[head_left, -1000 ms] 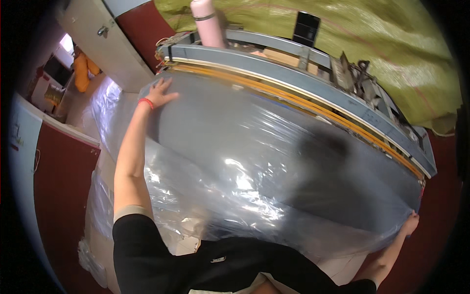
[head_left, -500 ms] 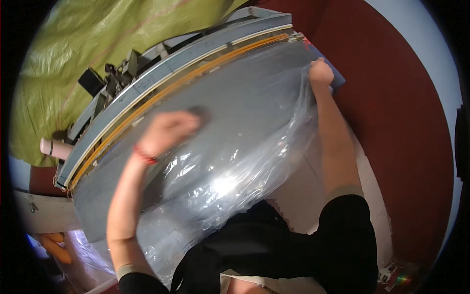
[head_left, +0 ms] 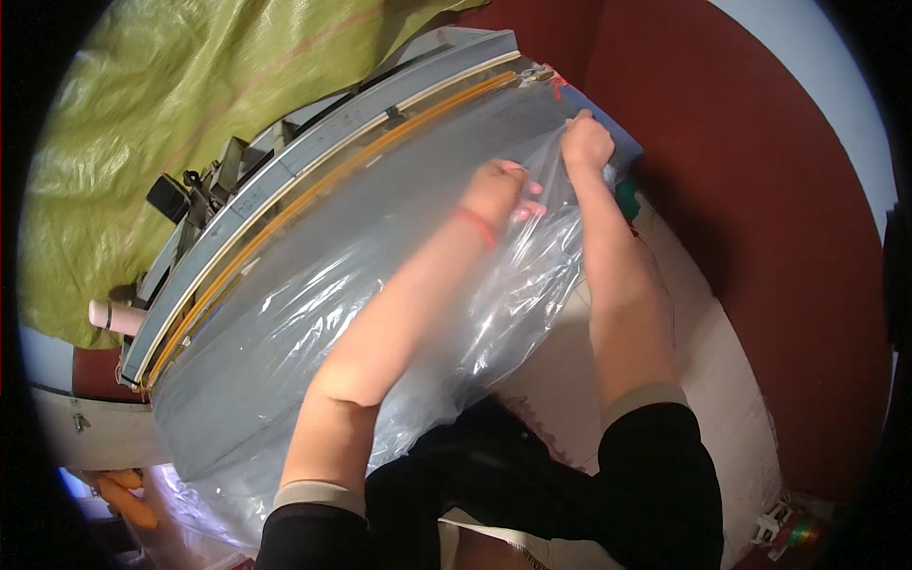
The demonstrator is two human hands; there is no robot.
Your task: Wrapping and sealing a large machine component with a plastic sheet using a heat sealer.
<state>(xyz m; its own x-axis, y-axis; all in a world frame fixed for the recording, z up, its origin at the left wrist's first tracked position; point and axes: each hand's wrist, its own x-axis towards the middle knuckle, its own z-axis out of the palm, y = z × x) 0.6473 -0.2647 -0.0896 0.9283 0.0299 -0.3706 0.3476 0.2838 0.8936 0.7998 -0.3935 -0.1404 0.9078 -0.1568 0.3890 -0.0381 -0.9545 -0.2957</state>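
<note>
- The left hand [head_left: 501, 193], a red band [head_left: 477, 226] at its wrist, is somewhat blurred over the right part of the sheet, fingers loosely bent and spread apart; whether the fingertips touch the film cannot be told
- The right hand [head_left: 588, 144] is clenched on the clear, glossy plastic sheet [head_left: 541, 275], gripping its gathered edge near the far right corner
- The two hands are near each other but apart, the left one nearer the person, with film drawn up in creases between them
- The plastic sheet spreads over a long flat grey surface [head_left: 408, 180] from the near left to the far right, and its wrinkled near side hangs close to the person's black clothing [head_left: 513, 465]
- Along the far side of that surface run a thin orange-yellow strip [head_left: 432, 116] and, beyond it, a long grey-blue metal beam [head_left: 304, 157]
- At the far left, a pink cylindrical bottle [head_left: 119, 316] and a black rectangular object [head_left: 168, 198] are beside the beam
- A shiny olive-yellow plastic tarp [head_left: 190, 95] fills the far left background
- To the right are pale floor tiles [head_left: 708, 351] and a dark red wall [head_left: 760, 237]
</note>
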